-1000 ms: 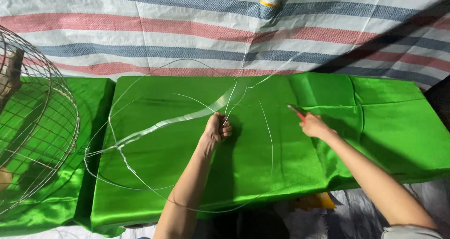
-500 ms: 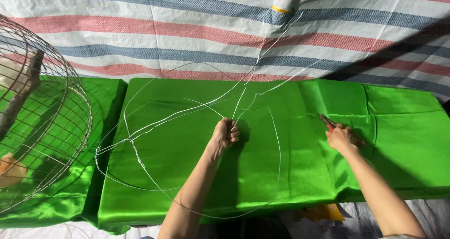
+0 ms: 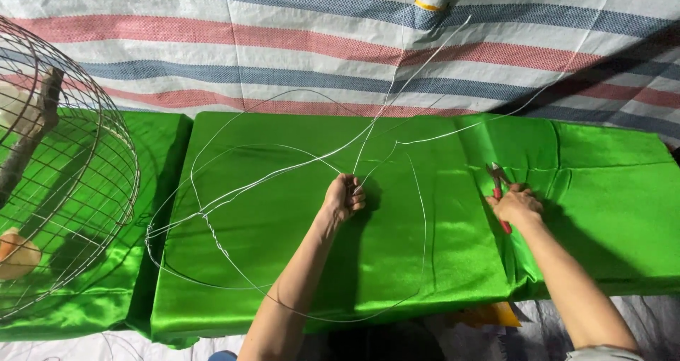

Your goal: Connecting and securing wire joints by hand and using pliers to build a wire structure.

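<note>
1. At centre frame, the left hand (image 3: 345,197) is closed in a fist around loops of thin silver wire (image 3: 212,230), which sprawl over the shiny green satin cloth (image 3: 397,262) toward the lower left.
2. At right of centre, the right hand (image 3: 517,205) rests on the cloth, fingers curled over red-handled pliers (image 3: 498,184) lying flat.
3. A domed wire-mesh cage (image 3: 85,191) fills the left edge.
4. A red, blue and white striped woven tarpaulin (image 3: 283,42) spans the top.
</note>
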